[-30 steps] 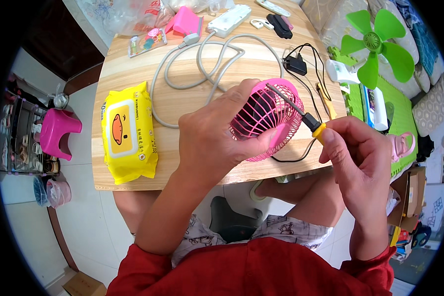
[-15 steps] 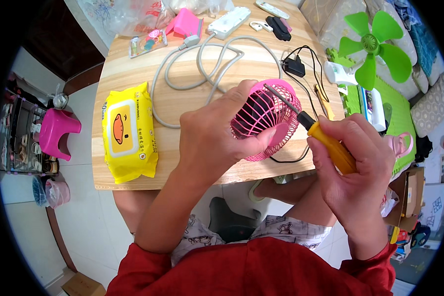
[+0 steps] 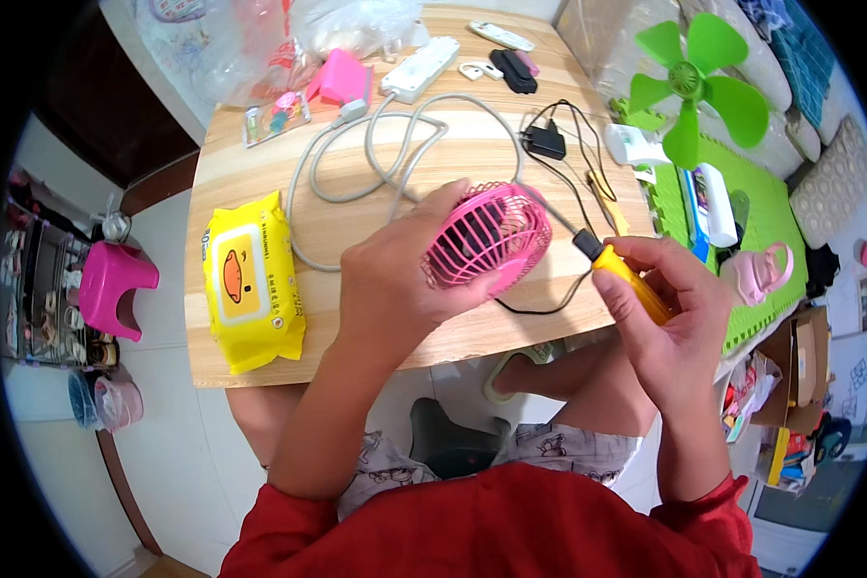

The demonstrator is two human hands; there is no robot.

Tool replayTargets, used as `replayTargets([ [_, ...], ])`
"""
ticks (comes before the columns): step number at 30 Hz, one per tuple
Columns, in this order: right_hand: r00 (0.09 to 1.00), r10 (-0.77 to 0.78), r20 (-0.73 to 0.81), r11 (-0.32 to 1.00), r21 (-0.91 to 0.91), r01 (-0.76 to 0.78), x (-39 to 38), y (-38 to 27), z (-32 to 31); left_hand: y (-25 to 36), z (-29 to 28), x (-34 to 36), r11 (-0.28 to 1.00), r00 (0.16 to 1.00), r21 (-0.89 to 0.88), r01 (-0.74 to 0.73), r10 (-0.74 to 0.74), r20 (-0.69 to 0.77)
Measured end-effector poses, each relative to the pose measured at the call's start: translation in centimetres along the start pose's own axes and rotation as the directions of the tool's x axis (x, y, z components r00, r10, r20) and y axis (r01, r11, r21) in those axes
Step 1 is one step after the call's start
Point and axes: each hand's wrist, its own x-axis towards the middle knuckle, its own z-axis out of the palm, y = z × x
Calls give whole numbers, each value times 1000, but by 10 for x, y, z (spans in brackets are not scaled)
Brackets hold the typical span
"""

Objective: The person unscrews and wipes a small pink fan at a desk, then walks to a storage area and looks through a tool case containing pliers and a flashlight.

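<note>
My left hand (image 3: 395,279) grips a small pink fan (image 3: 491,236) with a round wire grille, holding it above the wooden table's (image 3: 260,164) near edge. My right hand (image 3: 669,313) holds a screwdriver (image 3: 615,268) with a yellow handle and black collar. Its metal shaft points up and left and reaches the fan's grille. A thin black cable (image 3: 539,306) hangs under the fan.
A yellow pack of wet wipes (image 3: 250,279) lies at the table's left. Behind are a grey cord (image 3: 376,144), a white power strip (image 3: 419,69), a black adapter (image 3: 546,143) and pink items. A green fan (image 3: 698,82) stands on a green mat to the right. A pink stool (image 3: 111,289) is on the floor left.
My right hand has shifted its grip along the screwdriver's handle and turned it slightly. The shaft stays at the pink fan's grille. My left hand keeps its hold.
</note>
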Motion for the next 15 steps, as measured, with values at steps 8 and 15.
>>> replayTargets([
  [8,915,394,82,883,241,-402,-40,28,-7,-3,-5,-8,977,987,160,-143,130,92],
  [15,959,265,104,940,191,-281,-41,31,-14,-2,-5,-21,987,993,119,-112,106,57],
])
